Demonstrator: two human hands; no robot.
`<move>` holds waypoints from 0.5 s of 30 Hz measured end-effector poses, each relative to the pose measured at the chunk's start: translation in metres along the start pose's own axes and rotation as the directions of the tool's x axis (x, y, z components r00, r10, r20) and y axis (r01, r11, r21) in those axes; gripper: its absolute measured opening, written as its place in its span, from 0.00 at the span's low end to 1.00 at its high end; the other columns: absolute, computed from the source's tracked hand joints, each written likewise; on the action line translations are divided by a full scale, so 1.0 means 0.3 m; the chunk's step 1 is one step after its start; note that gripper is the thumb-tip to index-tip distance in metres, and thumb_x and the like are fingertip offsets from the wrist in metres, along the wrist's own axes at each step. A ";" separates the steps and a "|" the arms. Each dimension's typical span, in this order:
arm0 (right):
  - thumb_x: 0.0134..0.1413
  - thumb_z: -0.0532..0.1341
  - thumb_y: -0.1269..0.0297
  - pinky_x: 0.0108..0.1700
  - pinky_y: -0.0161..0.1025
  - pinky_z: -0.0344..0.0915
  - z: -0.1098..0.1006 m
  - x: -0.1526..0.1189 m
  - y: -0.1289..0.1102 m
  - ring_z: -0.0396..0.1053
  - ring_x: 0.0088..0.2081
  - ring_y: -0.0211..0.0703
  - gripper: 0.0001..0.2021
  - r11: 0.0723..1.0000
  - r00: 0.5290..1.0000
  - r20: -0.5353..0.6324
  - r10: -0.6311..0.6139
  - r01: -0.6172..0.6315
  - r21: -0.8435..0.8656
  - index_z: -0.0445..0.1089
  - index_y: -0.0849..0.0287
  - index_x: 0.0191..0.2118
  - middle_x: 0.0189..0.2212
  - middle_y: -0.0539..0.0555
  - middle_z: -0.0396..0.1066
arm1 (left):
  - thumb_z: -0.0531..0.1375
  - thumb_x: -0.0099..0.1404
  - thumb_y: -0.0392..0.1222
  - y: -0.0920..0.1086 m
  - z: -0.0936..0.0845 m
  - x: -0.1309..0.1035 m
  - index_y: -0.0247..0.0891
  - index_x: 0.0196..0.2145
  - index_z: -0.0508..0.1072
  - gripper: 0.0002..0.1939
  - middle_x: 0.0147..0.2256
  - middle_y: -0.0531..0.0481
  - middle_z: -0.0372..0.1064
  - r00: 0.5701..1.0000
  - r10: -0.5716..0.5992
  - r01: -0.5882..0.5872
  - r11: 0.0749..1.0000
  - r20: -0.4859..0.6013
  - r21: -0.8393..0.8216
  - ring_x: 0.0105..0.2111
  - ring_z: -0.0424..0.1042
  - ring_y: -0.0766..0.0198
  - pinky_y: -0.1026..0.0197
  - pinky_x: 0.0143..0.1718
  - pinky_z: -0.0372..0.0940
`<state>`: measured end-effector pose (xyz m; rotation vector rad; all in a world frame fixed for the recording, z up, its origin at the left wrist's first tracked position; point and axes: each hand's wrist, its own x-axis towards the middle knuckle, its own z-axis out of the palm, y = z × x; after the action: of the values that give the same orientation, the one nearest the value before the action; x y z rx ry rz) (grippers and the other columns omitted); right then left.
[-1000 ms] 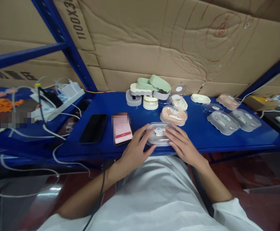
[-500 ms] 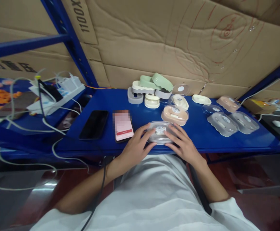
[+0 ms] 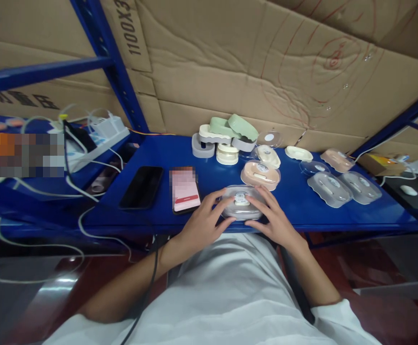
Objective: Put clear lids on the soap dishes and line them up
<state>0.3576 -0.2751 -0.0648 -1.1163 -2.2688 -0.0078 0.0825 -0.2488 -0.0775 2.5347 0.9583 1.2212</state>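
Note:
Near the front edge of the blue table lies a grey soap box point(image 3: 243, 211) with a clear lid and a white label on top. My left hand point(image 3: 205, 218) grips its left end, fingers over the lid and thumb at the near side. From the right, my right hand point(image 3: 275, 215) holds the other end in the same way. Just behind it sits a pink soap box point(image 3: 260, 178) under a clear lid. A phone with a lit, partly blurred screen point(image 3: 185, 189) lies left of my left hand.
A dark phone point(image 3: 142, 187) lies further left. Green, cream and grey box parts point(image 3: 223, 129) are piled at the back. Two lidded grey boxes point(image 3: 329, 189) and a pink one point(image 3: 337, 159) stand right. Blue posts point(image 3: 117, 72) and cables flank the blue table point(image 3: 291, 211).
The camera view has shifted slightly. Both hands stay on the grey soap box, with little visible movement of the fingers.

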 end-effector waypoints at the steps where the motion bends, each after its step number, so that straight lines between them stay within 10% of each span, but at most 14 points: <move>1: 0.66 0.68 0.54 0.73 0.67 0.61 -0.001 0.001 0.001 0.50 0.77 0.62 0.40 1.000 1.000 -0.004 0.006 -0.006 0.009 0.52 0.37 0.77 0.77 0.54 0.51 | 0.63 0.76 0.45 0.001 0.000 0.000 0.43 0.67 0.66 0.25 0.64 0.36 0.64 1.000 0.005 -0.005 1.000 0.006 0.001 0.63 0.71 0.47 0.43 0.64 0.71; 9: 0.63 0.71 0.57 0.71 0.68 0.64 -0.068 -0.032 -0.001 0.59 0.73 0.65 0.41 0.997 0.977 -0.210 -0.021 0.006 -0.075 0.55 0.35 0.76 0.74 0.54 0.58 | 0.63 0.75 0.43 0.012 -0.013 -0.004 0.46 0.72 0.58 0.32 0.71 0.35 0.55 0.999 -0.015 0.013 0.999 -0.041 -0.045 0.69 0.65 0.44 0.40 0.67 0.69; 15: 0.61 0.71 0.48 0.70 0.59 0.64 -0.396 -0.059 0.286 0.67 0.68 0.65 0.34 0.865 0.847 -0.499 0.185 -0.381 -0.326 0.68 0.47 0.71 0.69 0.64 0.66 | 0.62 0.76 0.41 0.016 -0.013 -0.002 0.44 0.70 0.61 0.28 0.70 0.35 0.58 1.000 0.013 -0.014 1.000 -0.023 -0.022 0.66 0.69 0.47 0.43 0.66 0.70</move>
<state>0.4888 -0.2632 0.0019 -1.4891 -1.6951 -0.5973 0.0817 -0.2533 -0.0735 2.5196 0.9285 1.2598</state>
